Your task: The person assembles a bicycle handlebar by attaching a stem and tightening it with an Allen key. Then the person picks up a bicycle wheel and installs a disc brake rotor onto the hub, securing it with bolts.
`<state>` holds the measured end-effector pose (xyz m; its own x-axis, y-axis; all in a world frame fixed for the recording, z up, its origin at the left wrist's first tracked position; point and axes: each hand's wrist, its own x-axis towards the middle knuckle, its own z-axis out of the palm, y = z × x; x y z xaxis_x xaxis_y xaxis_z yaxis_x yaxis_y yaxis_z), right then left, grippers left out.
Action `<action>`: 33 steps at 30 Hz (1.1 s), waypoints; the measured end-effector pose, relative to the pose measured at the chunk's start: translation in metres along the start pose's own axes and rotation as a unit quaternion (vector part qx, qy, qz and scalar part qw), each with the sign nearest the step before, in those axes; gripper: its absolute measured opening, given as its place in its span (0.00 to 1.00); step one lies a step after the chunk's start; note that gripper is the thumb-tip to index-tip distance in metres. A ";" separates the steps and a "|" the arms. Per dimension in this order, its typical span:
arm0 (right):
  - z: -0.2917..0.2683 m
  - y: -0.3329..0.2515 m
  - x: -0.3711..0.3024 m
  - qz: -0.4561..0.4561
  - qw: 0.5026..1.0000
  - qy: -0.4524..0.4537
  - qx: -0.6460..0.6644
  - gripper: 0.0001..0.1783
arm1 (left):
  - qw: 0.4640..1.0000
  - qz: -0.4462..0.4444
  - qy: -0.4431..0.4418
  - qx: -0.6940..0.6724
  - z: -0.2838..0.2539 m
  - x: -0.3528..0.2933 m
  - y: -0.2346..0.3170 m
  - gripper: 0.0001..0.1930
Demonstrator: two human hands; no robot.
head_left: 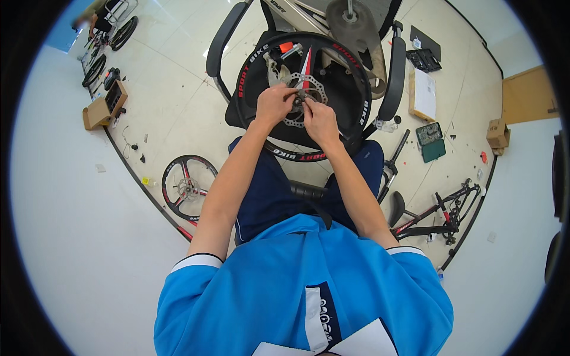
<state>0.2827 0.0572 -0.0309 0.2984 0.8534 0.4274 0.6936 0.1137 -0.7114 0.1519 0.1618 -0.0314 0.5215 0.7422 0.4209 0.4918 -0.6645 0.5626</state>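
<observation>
A black bicycle wheel [242,83] with red and white lettering lies flat on a black chair seat in front of me. At its centre is a silver brake disc [320,89] with holes in it. My left hand [275,107] reaches the hub from the left, thumb and fingers pinched together. From the right, my right hand [320,123] pinches at the hub too, close to the left fingertips. Whatever small part sits between the fingers is too small to name. Inside the rim, beyond my left hand, lie a whitish crumpled cloth [273,72] and an orange-and-metal item [287,47].
Black armrests [393,83] flank the seat. A second wheel [168,200] lies on the floor at left. At right are a bicycle frame [442,207], a green case [434,151] and a black tool case [423,59]. An open cardboard box [95,114] and a person [95,18] are far left.
</observation>
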 end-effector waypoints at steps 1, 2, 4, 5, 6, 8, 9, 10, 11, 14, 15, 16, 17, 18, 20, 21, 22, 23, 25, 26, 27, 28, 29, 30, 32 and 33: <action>0.001 0.000 -0.001 0.012 1.000 -0.004 0.009 0.10 | 1.000 0.005 0.002 0.006 0.000 -0.001 -0.001 0.08; 0.002 -0.001 -0.002 0.024 1.000 -0.008 0.017 0.10 | 1.000 0.010 0.004 0.013 0.001 -0.001 -0.001 0.08; 0.007 -0.001 -0.005 0.062 0.997 -0.001 0.054 0.11 | 1.000 0.021 0.003 0.019 0.000 0.000 -0.004 0.08; 0.013 0.000 -0.009 0.088 0.993 0.009 0.081 0.11 | 0.999 0.028 0.003 0.022 0.000 0.001 -0.004 0.08; 0.016 0.001 -0.012 0.114 0.987 0.020 0.108 0.12 | 0.999 0.034 0.001 0.021 0.000 0.001 -0.004 0.08; 0.020 0.001 -0.013 0.136 0.983 0.022 0.122 0.13 | 0.999 0.045 0.001 0.023 -0.001 0.000 -0.004 0.08; 0.021 0.001 -0.013 0.147 0.980 0.023 0.129 0.13 | 0.999 0.048 0.003 0.025 -0.001 0.001 -0.004 0.08; 0.020 0.004 -0.013 0.145 0.981 -0.007 0.125 0.13 | 0.998 0.050 0.005 0.028 -0.001 0.000 -0.004 0.08; 0.014 0.011 -0.009 0.144 0.982 -0.037 0.120 0.13 | 0.998 0.052 0.007 0.031 -0.001 -0.001 -0.004 0.08; -0.016 0.039 0.022 0.111 0.972 -0.188 0.083 0.14 | 0.999 0.041 0.028 0.013 0.003 -0.006 -0.002 0.08; -0.029 0.039 0.043 0.074 0.965 -0.251 0.023 0.14 | 0.999 0.035 0.038 0.006 0.005 -0.008 -0.002 0.08; -0.043 0.031 0.065 0.037 0.949 -0.311 -0.039 0.14 | 0.998 0.029 0.049 0.000 0.008 -0.010 -0.002 0.08; -0.052 0.018 0.084 0.009 0.933 -0.346 -0.101 0.13 | 0.998 0.023 0.062 -0.007 0.010 -0.010 -0.001 0.08; -0.057 0.007 0.101 -0.020 0.911 -0.377 -0.163 0.13 | 0.998 0.005 0.057 -0.017 0.011 -0.009 -0.001 0.07; -0.060 -0.009 0.123 -0.071 0.882 -0.408 -0.226 0.11 | 0.998 -0.032 0.049 -0.039 0.009 -0.007 0.002 0.07; -0.057 -0.007 0.128 -0.081 0.878 -0.410 -0.234 0.11 | 0.998 -0.040 0.036 -0.040 0.008 -0.006 0.003 0.08; -0.051 -0.004 0.130 -0.091 0.873 -0.414 -0.240 0.11 | 0.998 -0.048 0.029 -0.039 0.005 -0.005 0.005 0.07; -0.049 0.001 0.127 -0.091 0.886 -0.397 -0.224 0.12 | 0.997 -0.055 0.021 -0.038 0.002 -0.004 0.008 0.07; -0.047 0.009 0.118 -0.091 0.908 -0.362 -0.189 0.12 | 0.999 -0.046 0.025 -0.015 0.002 -0.006 0.007 0.06; -0.047 0.007 0.107 -0.074 0.924 -0.337 -0.165 0.12 | 0.998 -0.036 0.042 -0.014 0.003 -0.007 0.006 0.07; -0.045 0.010 0.097 -0.064 0.939 -0.307 -0.142 0.11 | 0.998 -0.026 0.058 -0.012 0.006 -0.008 0.005 0.07; -0.045 0.011 0.087 -0.049 0.952 -0.277 -0.118 0.11 | 0.997 -0.016 0.071 -0.013 0.007 -0.010 0.007 0.07; -0.044 0.011 0.081 -0.047 0.958 -0.262 -0.108 0.10 | 0.998 -0.008 0.066 -0.007 0.007 -0.011 0.006 0.07; -0.043 0.011 0.077 -0.046 0.963 -0.246 -0.098 0.10 | 0.998 -0.001 0.062 -0.001 0.006 -0.010 0.004 0.07; -0.045 0.006 0.074 -0.057 0.969 -0.223 -0.087 0.11 | 0.998 0.005 0.070 -0.008 0.001 -0.007 0.007 0.07; -0.048 0.003 0.074 -0.069 0.970 -0.217 -0.085 0.11 | 0.996 0.002 0.082 -0.021 -0.001 -0.008 0.009 0.07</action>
<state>0.3384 0.0966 0.0247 -0.0837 0.9739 0.2109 0.8169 0.1882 -0.5452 0.1520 0.1498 -0.0287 0.4017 0.7456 0.5318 0.4579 -0.6664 0.5885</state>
